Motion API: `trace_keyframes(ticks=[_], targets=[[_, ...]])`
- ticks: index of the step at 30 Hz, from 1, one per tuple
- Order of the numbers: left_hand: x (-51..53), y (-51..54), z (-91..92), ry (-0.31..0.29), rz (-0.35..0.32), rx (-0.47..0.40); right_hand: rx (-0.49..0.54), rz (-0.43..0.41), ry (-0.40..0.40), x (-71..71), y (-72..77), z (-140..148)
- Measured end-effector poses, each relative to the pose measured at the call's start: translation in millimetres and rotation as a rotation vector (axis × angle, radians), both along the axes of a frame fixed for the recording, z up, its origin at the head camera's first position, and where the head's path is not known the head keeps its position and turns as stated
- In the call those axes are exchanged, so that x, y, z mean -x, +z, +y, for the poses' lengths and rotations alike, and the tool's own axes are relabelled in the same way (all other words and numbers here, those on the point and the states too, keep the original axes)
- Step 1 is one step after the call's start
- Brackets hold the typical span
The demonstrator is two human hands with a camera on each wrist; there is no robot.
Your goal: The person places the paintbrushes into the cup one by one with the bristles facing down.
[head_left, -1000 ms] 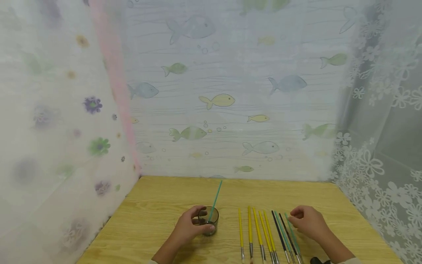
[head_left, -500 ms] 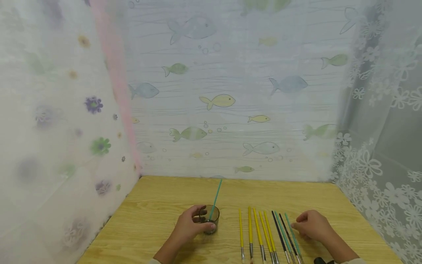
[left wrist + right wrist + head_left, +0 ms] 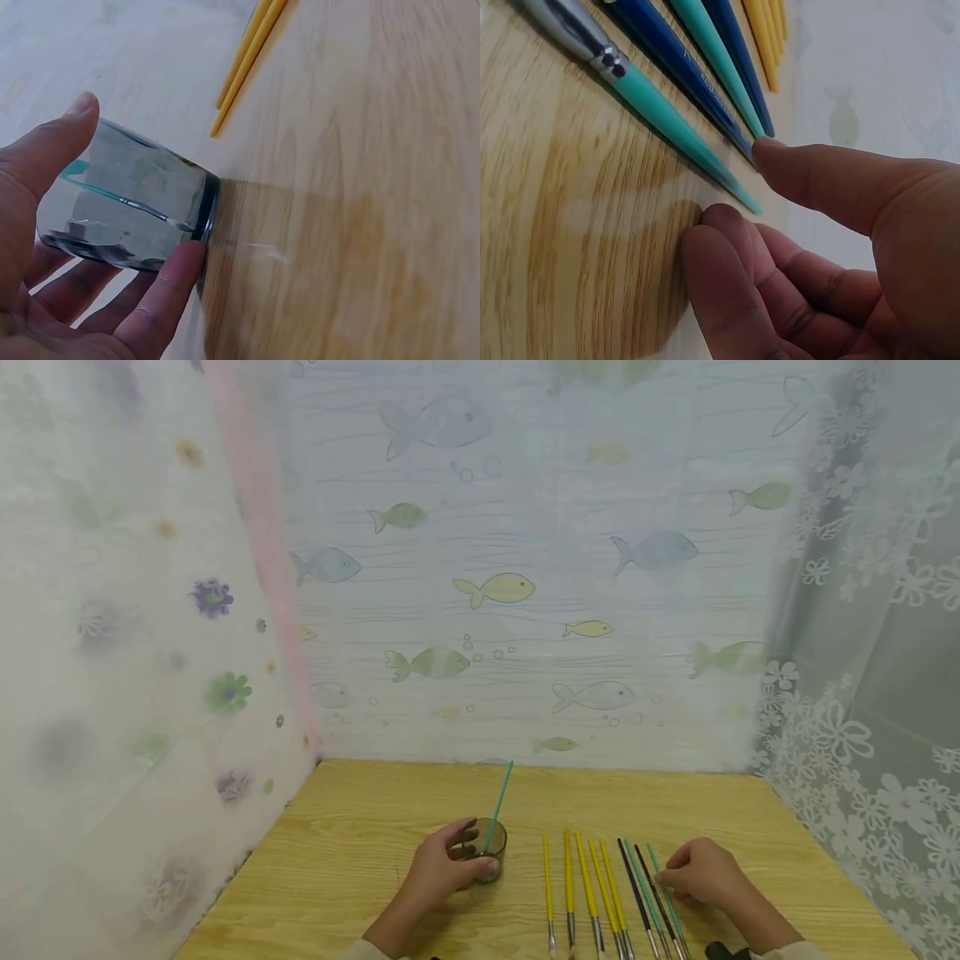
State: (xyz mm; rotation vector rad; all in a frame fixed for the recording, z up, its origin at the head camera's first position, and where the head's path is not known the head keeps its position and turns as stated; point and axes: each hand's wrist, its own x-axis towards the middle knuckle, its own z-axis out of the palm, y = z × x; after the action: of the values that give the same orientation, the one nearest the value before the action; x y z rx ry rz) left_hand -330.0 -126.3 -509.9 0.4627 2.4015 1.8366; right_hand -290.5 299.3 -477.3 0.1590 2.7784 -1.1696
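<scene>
At six o'clock, the left hand point(image 3: 442, 870) nudges its gripped glass point(image 3: 154, 184) nearer the brushes point(image 3: 614, 885); the right hand point(image 3: 705, 870), thumb and fingers parted, waits at five.

**Wood-Grain Tabletop point(image 3: 375, 802) Stood Screened on Three Sides**

A fish-print sheet point(image 3: 525, 527) hung behind, a flower-print sheet point(image 3: 135, 677) at left (a pink strip point(image 3: 258, 543) marked their corner), a translucent white-flowered sheet point(image 3: 840, 735) at right. Light was muted.
</scene>
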Motion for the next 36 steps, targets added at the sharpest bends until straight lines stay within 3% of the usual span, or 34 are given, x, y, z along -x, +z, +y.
trace_keyframes(ticks=[19, 28, 36], targets=[[-0.7, 1.3, 5.5, -0.018, 0.000, -0.019, -0.032, 0.007, -0.018, 4.9, -1.2, -12], [0.9, -0.5, 4.4, -0.033, -0.026, -0.052, 0.000, 0.000, -0.023, 7.4, -1.6, -19], [-0.7, -0.9, 4.6, -0.019, -0.026, -0.054, -0.001, -0.001, -0.064, 5.2, -2.3, -27]])
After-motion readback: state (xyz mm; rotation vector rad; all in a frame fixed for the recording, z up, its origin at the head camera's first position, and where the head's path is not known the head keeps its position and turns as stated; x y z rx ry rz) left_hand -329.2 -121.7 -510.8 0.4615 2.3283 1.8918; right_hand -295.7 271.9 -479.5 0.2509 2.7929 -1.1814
